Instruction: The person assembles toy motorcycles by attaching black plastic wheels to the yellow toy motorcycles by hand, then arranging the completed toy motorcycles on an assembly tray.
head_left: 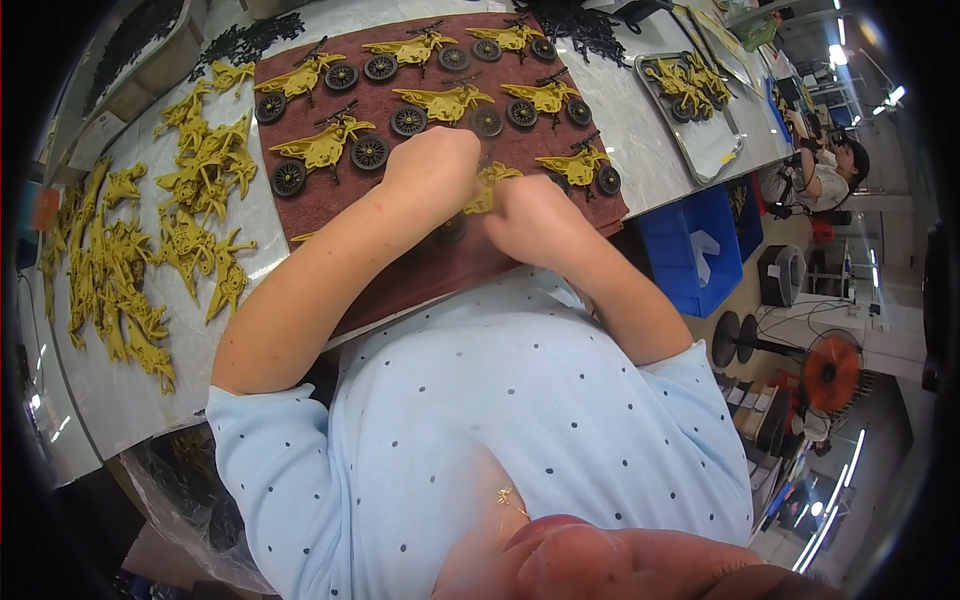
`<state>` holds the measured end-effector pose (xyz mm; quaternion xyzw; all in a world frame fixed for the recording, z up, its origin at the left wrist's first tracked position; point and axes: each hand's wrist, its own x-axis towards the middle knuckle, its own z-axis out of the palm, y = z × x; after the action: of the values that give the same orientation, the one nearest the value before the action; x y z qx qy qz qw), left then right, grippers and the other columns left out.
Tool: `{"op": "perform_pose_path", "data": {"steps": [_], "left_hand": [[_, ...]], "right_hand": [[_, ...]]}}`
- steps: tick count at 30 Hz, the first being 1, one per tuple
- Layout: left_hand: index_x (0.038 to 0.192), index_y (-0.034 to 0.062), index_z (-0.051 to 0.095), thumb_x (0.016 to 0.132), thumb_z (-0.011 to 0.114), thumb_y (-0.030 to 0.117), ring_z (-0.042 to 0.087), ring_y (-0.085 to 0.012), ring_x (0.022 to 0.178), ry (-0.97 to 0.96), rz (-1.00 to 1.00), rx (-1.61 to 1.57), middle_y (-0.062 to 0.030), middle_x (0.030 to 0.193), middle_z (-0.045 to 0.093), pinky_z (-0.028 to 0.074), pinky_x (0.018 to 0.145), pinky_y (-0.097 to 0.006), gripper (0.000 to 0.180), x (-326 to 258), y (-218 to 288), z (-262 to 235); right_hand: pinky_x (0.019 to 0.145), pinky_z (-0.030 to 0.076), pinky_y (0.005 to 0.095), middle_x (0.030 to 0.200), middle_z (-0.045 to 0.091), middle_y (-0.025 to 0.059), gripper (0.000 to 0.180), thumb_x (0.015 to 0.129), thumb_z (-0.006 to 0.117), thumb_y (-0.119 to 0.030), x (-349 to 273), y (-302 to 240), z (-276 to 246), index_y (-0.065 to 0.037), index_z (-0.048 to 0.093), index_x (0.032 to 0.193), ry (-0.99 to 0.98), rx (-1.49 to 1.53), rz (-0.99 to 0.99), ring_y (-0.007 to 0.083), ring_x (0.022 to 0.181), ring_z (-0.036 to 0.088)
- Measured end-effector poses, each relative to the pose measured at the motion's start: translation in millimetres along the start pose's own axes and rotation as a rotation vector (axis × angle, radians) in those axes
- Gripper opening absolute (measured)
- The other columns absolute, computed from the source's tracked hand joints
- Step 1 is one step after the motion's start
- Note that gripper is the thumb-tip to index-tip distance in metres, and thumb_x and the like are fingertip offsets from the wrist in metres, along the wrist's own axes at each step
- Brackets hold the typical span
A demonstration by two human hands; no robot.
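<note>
1. Two hands meet at centre frame over one yellow toy motorcycle body (490, 188); my left hand (435, 165) and right hand (535, 222) both close on it, fingers curled around the piece, most of which they hide.
2. I cannot make out the fingertips themselves, nor what the dark wheel (448, 231) below the left wrist is attached to.
3. That piece sits at the near edge of a brown mat (420, 270), where finished yellow motorcycles (330, 145) with black wheels lie in rows.
4. Loose yellow bodies (200, 170) are heaped at left on the pale tabletop (640, 130); black parts (250, 40) lie at the top edge.
5. Upper right: a metal tray (715, 150) with more bikes.
6. Right of the tabletop I see a blue bin (700, 250), an orange fan (832, 372) and another person (835, 170), blurred.
</note>
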<state>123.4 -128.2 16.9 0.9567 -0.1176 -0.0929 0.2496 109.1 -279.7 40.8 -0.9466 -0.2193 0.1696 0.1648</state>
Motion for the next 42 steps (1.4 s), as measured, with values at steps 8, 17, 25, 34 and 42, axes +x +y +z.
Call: {"op": "perform_pose_path", "data": {"steps": [8, 17, 25, 34, 42], "left_hand": [[0.074, -0.0012, 0.064, 0.073, 0.071, 0.018, 0.063, -0.0355, 0.082, 0.069, 0.032, 0.042, -0.0198, 0.079, 0.063, 0.049, 0.065, -0.044, 0.021, 2, 2, 4], [0.073, -0.0016, 0.063, 0.072, 0.073, 0.019, 0.063, -0.0350, 0.079, 0.052, 0.050, 0.014, -0.0190, 0.076, 0.063, 0.049, 0.066, -0.043, 0.023, 0, -1, 2], [0.074, -0.0020, 0.063, 0.072, 0.073, 0.019, 0.063, -0.0356, 0.079, 0.031, 0.018, -0.007, -0.0202, 0.077, 0.063, 0.049, 0.067, -0.043, 0.023, 0, -3, 4], [0.073, -0.0040, 0.063, 0.072, 0.072, 0.017, 0.063, -0.0372, 0.082, 0.086, 0.041, 0.022, -0.0220, 0.079, 0.064, 0.050, 0.068, -0.044, 0.023, -1, 1, 4], [0.076, -0.0043, 0.064, 0.074, 0.071, 0.016, 0.064, -0.0362, 0.083, 0.070, 0.024, -0.025, -0.0222, 0.080, 0.064, 0.051, 0.068, -0.044, 0.022, -1, -4, 4]], "right_hand": [[0.075, 0.051, 0.0438, 0.085, 0.065, 0.0254, 0.024, 0.073, 0.055, -0.014, 21, -1, 6, 0.007, 0.065, 0.081, -0.187, -0.023, 0.098, 0.0377, 0.082, 0.064], [0.048, 0.048, 0.0314, 0.059, 0.059, 0.0128, 0.018, 0.080, 0.056, -0.011, -13, 20, 11, 0.007, 0.058, 0.077, -0.036, 0.255, 0.083, 0.0181, 0.047, 0.060], [0.062, 0.050, 0.0405, 0.068, 0.062, 0.0222, 0.020, 0.076, 0.056, -0.012, -3, 4, 6, 0.007, 0.060, 0.075, 0.002, 0.070, 0.054, 0.0334, 0.063, 0.064], [0.071, 0.051, 0.0449, 0.085, 0.065, 0.0246, 0.021, 0.071, 0.054, -0.012, 8, -25, 1, 0.005, 0.064, 0.078, -0.137, -0.235, 0.083, 0.0372, 0.079, 0.064], [0.049, 0.047, 0.0294, 0.064, 0.061, 0.0095, 0.019, 0.085, 0.058, -0.015, -14, 1, -1, 0.004, 0.062, 0.085, -0.194, 0.242, 0.235, 0.0145, 0.051, 0.060]]}}
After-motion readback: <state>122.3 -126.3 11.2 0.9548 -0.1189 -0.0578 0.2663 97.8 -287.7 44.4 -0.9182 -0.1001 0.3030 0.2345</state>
